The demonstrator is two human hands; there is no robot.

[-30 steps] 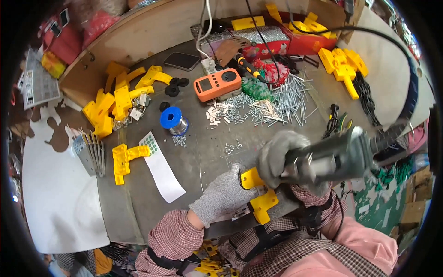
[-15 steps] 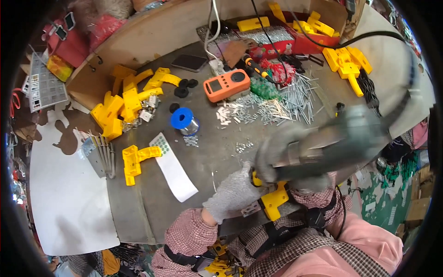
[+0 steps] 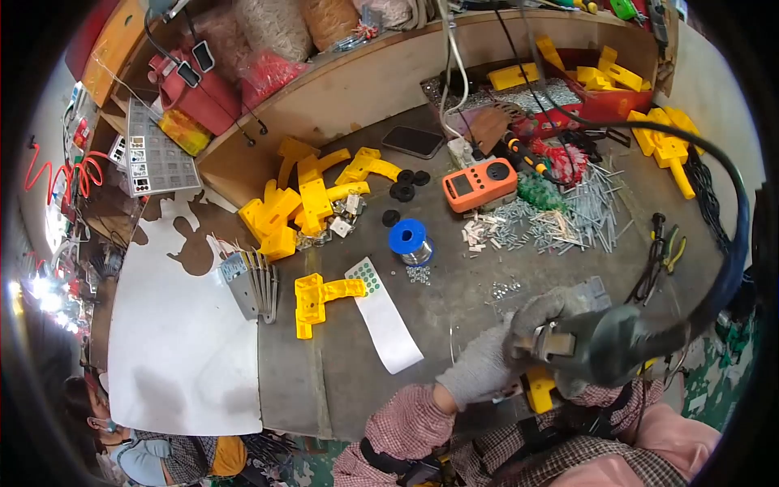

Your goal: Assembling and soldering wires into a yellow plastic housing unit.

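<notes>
My left hand, in a grey knit glove, closes at the edge of a yellow plastic casing close to the table's front edge; its fingertips are partly hidden. My right hand, also gloved, wraps round a dark corded power tool with a metal front part. The tool lies across the picture above the casing and covers much of it. The tool's working end cannot be made out. A white paper strip with green dots and another yellow casing lie left of my hands.
A blue-flanged solder spool, an orange meter and a heap of metal pins lie behind my hands. Yellow parts are piled at the back left. Pliers lie at right, near a thick cable. A person shows lower left.
The power tool has come down and left, nearer my left hand, and is less blurred. The view has swung left, so the table appears farther right. My left hand stays at the casing.
</notes>
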